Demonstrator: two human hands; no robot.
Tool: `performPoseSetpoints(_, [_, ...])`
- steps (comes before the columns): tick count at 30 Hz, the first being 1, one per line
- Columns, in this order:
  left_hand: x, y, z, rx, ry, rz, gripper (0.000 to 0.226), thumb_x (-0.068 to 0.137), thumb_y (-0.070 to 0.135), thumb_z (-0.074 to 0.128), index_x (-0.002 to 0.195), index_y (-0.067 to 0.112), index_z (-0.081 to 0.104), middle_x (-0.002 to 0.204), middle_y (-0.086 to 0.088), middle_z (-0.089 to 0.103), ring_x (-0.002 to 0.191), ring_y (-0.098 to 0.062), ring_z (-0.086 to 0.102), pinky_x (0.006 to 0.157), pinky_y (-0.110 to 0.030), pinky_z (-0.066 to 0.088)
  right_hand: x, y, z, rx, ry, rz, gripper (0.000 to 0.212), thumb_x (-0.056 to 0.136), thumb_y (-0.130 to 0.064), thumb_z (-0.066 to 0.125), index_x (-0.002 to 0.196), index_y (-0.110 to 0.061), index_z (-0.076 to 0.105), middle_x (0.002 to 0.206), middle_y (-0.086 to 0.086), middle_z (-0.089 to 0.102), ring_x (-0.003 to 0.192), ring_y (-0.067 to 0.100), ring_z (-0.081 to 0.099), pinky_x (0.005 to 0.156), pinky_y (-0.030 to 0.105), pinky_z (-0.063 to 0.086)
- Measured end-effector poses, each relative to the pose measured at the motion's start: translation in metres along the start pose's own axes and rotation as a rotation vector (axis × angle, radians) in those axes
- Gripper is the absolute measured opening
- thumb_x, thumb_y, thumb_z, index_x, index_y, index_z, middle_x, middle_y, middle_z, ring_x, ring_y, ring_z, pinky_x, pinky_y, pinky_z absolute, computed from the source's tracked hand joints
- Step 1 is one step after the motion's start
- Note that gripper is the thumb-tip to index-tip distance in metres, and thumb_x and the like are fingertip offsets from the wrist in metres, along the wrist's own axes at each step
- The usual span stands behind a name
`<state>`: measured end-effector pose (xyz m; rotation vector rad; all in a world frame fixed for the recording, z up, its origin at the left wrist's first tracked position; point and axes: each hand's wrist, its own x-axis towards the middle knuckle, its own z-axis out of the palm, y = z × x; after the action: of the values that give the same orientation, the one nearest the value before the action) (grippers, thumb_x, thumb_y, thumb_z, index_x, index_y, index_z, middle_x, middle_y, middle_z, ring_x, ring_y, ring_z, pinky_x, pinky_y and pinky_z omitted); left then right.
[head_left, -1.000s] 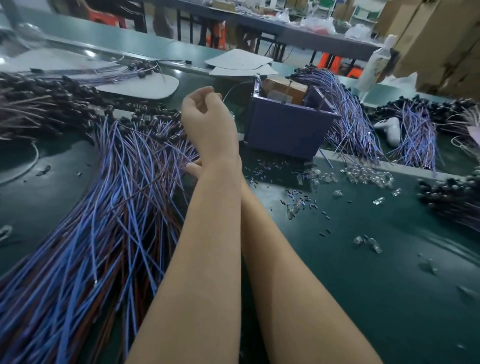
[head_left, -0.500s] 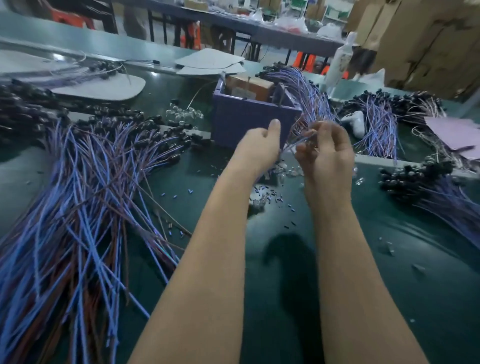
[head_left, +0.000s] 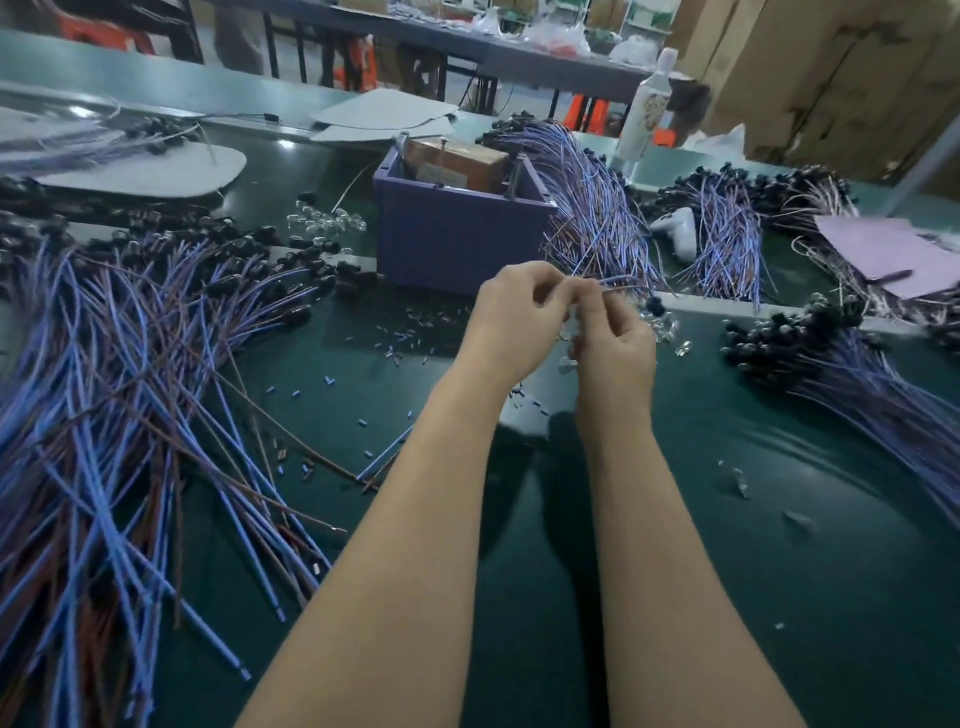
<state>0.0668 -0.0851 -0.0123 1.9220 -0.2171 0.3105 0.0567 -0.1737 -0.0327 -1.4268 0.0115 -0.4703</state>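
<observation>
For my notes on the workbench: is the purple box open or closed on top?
Open. The purple box has no lid, and a brown carton shows inside above its rim.

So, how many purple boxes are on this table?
1. The purple box stands behind the left hand and right hand, which pinch a wire. None seems hidden.

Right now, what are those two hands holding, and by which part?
A thin blue wire: the left hand and right hand pinch it at the end away from its black cap, which hangs free.
</observation>
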Motion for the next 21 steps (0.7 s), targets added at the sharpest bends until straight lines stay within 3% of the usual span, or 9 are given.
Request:
performPoseSetpoints(3, [-0.003,-0.007,0.0,0.046,-0.072,-0.038,0.017,0.092,0.028,0.06,0.088,0.014,0.068,0.075,0.003,0.065,0.058,-0.004,0.049,0.058,-0.02,0.039,0.007,-0.003,-0.01,0.18,0.261,0.051,0.023,0.097,-0.016,0.053,0.075,-0.016,0.061,0.044,-0.014,0.048,0.041,-0.001,0.037,0.042,0.013,0.031])
performPoseSetpoints(6, [-0.005,-0.019,-0.011,0.103,-0.122,-0.126,0.016,0.092,0.028,0.06,0.09,0.014,0.068,0.079,0.001,0.066,0.065,-0.009,0.053,0.059,-0.017,0.042,0.015,-0.005,-0.022,0.313,0.468,0.117,0.025,0.098,-0.018,0.05,0.074,-0.016,0.055,0.043,-0.011,0.053,0.039,0.0,0.044,0.042,0.014,0.038])
performPoseSetpoints(9, [-0.008,-0.022,-0.019,0.088,-0.126,-0.161,0.01,0.092,0.022,0.059,0.088,0.017,0.066,0.07,0.006,0.061,0.059,-0.006,0.051,0.048,-0.009,0.039,0.014,-0.002,-0.018,0.36,0.392,0.156,0.023,0.097,-0.019,0.052,0.074,-0.016,0.054,0.047,-0.01,0.056,0.043,0.0,0.049,0.045,0.015,0.043])
performPoseSetpoints(12, [-0.01,-0.019,-0.016,0.037,-0.094,-0.12,0.009,0.092,0.019,0.059,0.089,0.015,0.067,0.073,0.003,0.063,0.064,-0.009,0.053,0.063,-0.021,0.043,0.006,0.006,-0.002,0.196,0.113,0.183,0.023,0.094,-0.016,0.057,0.071,-0.014,0.056,0.053,-0.007,0.055,0.042,0.001,0.047,0.045,0.015,0.041])
performPoseSetpoints(14, [-0.012,-0.018,-0.014,0.044,-0.077,-0.116,0.009,0.091,0.019,0.059,0.09,0.015,0.067,0.077,0.002,0.064,0.068,-0.009,0.053,0.068,-0.023,0.042,0.003,0.01,0.003,0.081,0.032,0.135,0.025,0.094,-0.014,0.056,0.07,-0.013,0.058,0.052,-0.007,0.056,0.042,0.001,0.047,0.044,0.015,0.041])
performPoseSetpoints(16, [-0.014,-0.022,-0.015,0.056,-0.081,-0.139,0.009,0.091,0.018,0.059,0.091,0.017,0.067,0.08,0.001,0.067,0.072,-0.011,0.057,0.071,-0.022,0.043,0.004,0.011,0.0,0.07,0.092,0.097,0.025,0.096,-0.014,0.054,0.071,-0.011,0.058,0.049,-0.008,0.057,0.041,0.002,0.05,0.045,0.014,0.043])
performPoseSetpoints(21, [-0.014,-0.033,-0.028,0.072,-0.002,-0.21,0.012,0.092,0.019,0.058,0.086,0.017,0.068,0.087,-0.001,0.071,0.083,-0.014,0.061,0.08,-0.025,0.046,0.011,0.008,-0.018,0.345,0.351,0.184,0.027,0.097,-0.016,0.051,0.072,-0.01,0.057,0.045,-0.007,0.06,0.041,0.001,0.054,0.047,0.014,0.047])
